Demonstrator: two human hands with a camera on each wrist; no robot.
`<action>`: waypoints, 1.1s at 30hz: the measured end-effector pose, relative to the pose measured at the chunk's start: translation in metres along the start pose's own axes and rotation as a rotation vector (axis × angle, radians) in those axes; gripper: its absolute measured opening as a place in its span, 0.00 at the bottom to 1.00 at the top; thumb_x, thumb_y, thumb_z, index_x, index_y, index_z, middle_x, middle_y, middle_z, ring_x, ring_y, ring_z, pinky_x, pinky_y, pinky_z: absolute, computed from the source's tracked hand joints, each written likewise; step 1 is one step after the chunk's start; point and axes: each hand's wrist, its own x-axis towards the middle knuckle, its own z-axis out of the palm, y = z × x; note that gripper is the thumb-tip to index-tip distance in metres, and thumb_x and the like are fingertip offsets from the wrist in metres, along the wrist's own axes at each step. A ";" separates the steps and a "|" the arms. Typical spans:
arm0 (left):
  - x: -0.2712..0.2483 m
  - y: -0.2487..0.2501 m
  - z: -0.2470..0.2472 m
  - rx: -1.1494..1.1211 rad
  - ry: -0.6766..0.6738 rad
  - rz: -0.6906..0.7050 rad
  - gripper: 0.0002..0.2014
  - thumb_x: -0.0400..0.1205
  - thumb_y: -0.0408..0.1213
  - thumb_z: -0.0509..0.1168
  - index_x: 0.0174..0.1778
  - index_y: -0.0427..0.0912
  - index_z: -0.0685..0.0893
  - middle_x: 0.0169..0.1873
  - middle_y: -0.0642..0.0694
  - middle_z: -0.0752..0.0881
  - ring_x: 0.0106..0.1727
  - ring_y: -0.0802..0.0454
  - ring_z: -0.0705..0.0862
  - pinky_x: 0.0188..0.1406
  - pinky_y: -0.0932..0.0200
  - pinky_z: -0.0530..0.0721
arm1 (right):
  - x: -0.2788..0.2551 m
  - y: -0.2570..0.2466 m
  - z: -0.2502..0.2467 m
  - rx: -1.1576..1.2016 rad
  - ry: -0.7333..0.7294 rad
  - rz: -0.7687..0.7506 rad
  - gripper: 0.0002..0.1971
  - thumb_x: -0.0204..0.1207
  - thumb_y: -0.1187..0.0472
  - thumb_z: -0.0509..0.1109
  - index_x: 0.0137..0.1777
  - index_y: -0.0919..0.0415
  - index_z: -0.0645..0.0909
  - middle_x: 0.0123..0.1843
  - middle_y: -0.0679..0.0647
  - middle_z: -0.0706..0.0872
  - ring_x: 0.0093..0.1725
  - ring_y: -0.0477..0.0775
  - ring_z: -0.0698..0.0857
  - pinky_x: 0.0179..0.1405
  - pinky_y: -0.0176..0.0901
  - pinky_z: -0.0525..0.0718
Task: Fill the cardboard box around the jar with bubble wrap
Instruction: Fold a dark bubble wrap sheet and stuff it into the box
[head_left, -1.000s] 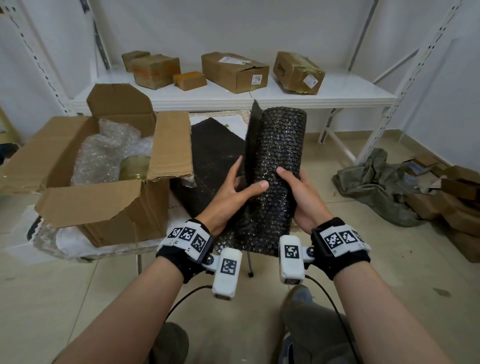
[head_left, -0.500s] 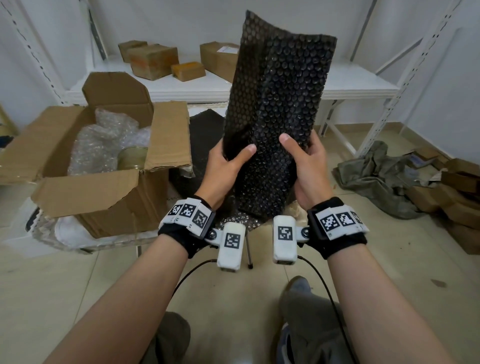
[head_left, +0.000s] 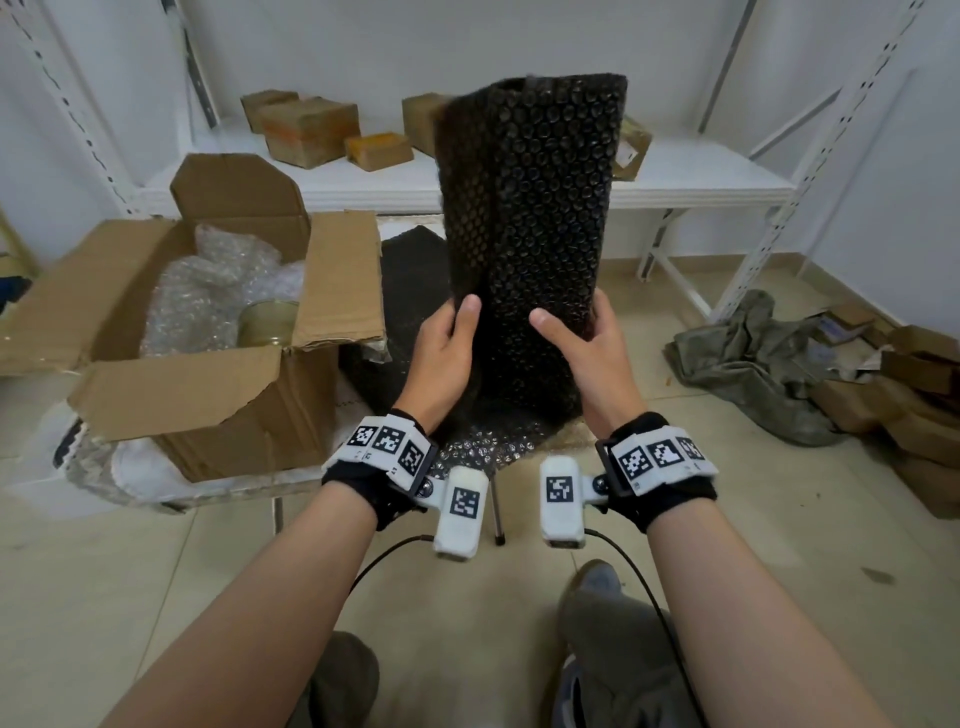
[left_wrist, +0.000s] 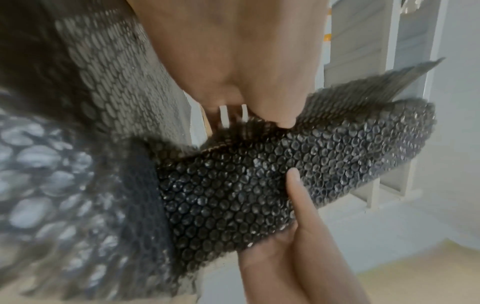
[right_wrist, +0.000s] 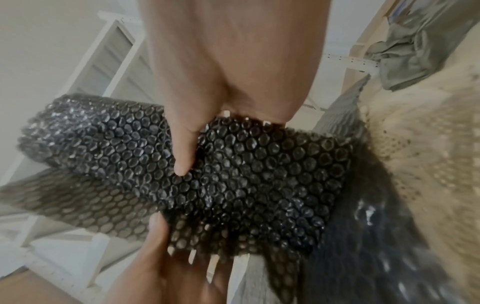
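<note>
Both hands hold a black bubble wrap sheet upright in front of me, curled lengthwise into a loose roll. My left hand grips its lower left edge, thumb in front. My right hand grips the lower right side, thumb pressed on the bubbles. In the wrist views the wrap is pinched between thumbs and fingers. To the left, the open cardboard box holds the jar near its right wall, with clear bubble wrap beside and behind it.
More black bubble wrap lies on the small table right of the box. Behind it, a white shelf carries several small cartons. A green cloth heap and flattened cartons lie on the floor at right.
The black sheet has come up off the table and now stands upright in both hands. Its side has curled further in, and both hands now grip near its lower end.
</note>
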 end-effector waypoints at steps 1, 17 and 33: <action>-0.001 -0.004 0.002 0.028 -0.014 -0.001 0.13 0.90 0.43 0.56 0.57 0.44 0.85 0.50 0.54 0.88 0.51 0.65 0.85 0.57 0.62 0.81 | 0.000 0.002 0.001 -0.009 0.006 -0.004 0.25 0.74 0.59 0.80 0.70 0.54 0.78 0.63 0.49 0.89 0.64 0.48 0.88 0.70 0.55 0.84; 0.001 0.017 -0.001 -0.081 0.033 0.119 0.07 0.84 0.37 0.67 0.52 0.44 0.91 0.53 0.48 0.89 0.51 0.55 0.87 0.53 0.56 0.85 | 0.004 -0.010 0.000 -0.012 0.125 -0.070 0.12 0.78 0.56 0.77 0.59 0.52 0.84 0.58 0.51 0.92 0.60 0.52 0.89 0.66 0.54 0.86; -0.006 0.010 -0.007 -0.173 -0.229 -0.293 0.26 0.72 0.34 0.79 0.67 0.42 0.82 0.58 0.48 0.90 0.60 0.53 0.88 0.65 0.52 0.84 | -0.005 -0.001 0.003 0.081 -0.127 0.247 0.20 0.77 0.65 0.77 0.67 0.62 0.81 0.60 0.58 0.91 0.58 0.56 0.91 0.52 0.43 0.90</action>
